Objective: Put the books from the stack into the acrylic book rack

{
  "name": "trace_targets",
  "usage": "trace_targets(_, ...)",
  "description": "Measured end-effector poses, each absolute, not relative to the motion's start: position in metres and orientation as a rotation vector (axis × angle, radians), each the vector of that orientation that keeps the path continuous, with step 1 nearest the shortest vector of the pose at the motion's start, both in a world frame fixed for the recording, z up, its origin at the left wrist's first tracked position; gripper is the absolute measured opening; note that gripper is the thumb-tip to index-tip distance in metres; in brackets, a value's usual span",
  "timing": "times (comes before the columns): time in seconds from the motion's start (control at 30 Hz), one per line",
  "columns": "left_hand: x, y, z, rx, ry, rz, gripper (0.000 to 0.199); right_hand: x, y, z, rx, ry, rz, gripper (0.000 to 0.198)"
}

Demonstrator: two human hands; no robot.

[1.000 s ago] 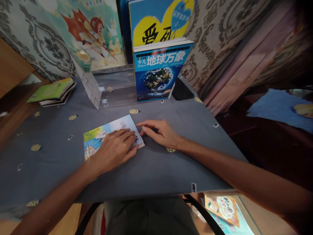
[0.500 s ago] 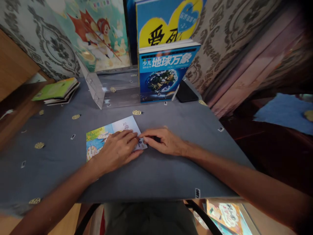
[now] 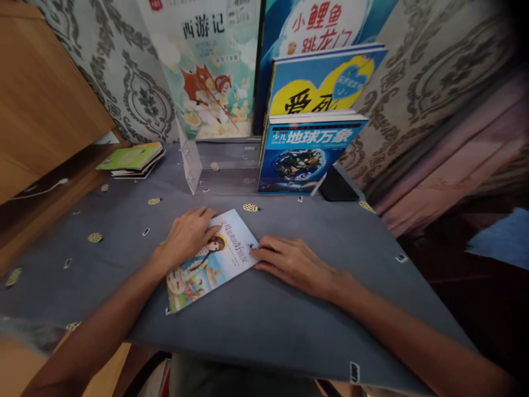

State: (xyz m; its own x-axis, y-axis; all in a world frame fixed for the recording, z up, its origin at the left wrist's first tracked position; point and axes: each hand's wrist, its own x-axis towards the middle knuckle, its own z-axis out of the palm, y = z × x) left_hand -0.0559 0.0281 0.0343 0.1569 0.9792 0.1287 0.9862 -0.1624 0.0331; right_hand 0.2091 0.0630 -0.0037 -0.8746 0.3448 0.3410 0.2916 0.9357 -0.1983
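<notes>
A thin paperback book (image 3: 231, 249) lies at a slant on the grey tablecloth, its cover showing a girl with long braided hair and Chinese writing. My left hand (image 3: 185, 236) is closed at the book's upper left edge, with the thumb over the cover and the fingers along the rim. At the book's right end, my right hand (image 3: 295, 262) pinches the corner between bent fingers and thumb. Parts of the cover's left side are hidden under the left hand.
Behind stands a clear acrylic rack (image 3: 191, 165). Upright books, among them a blue earth book (image 3: 303, 157), stand by it. A dark flat object (image 3: 339, 184) leans at their right. A small stack of books (image 3: 132, 159) lies at the back left, near a wooden cabinet (image 3: 45, 99).
My left hand has moved from across the book's middle and right part to its upper left edge, uncovering the cover. My right hand stays at the right end. The view has shifted.
</notes>
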Motion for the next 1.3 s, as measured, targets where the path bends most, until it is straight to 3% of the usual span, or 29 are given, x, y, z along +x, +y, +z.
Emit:
trace_targets(0.2,-0.066,0.035,0.025,-2.435,-2.264,-0.461,0.028,0.221,0.086,-0.014,-0.832,-2.551,0.136,0.032)
trace_targets(0.5,-0.067,0.039,0.018,-2.489,-2.377,-0.828,0.025,0.214,0.077,-0.016,-0.851,-2.43,0.288,0.034)
trace_targets(0.8,-0.069,0.042,0.015,-2.586,-2.572,-1.601,0.034,0.215,0.077,-0.017,-0.948,-2.374,0.344,0.032)
trace_targets(0.93,-0.064,0.042,0.006,-2.278,-2.767,-2.231,0.056,0.214,0.077,-0.017,-0.974,-2.381,0.392,0.032)
trace_targets(1.0,-0.06,0.041,0.003,-2.143,-2.889,-2.469,0.061,0.214,0.078,-0.017,-0.975,-2.371,0.449,0.038)
trace_targets(1.2,-0.05,0.04,0.009,-2.093,-2.79,-2.764,0.038,0.212,0.08,-0.016,-1.074,-2.071,0.774,0.071)
trace_targets(1.3,-0.05,0.041,0.013,-2.114,-2.631,-2.702,0.038,0.207,0.076,-0.012,-1.004,-1.933,1.195,0.061)
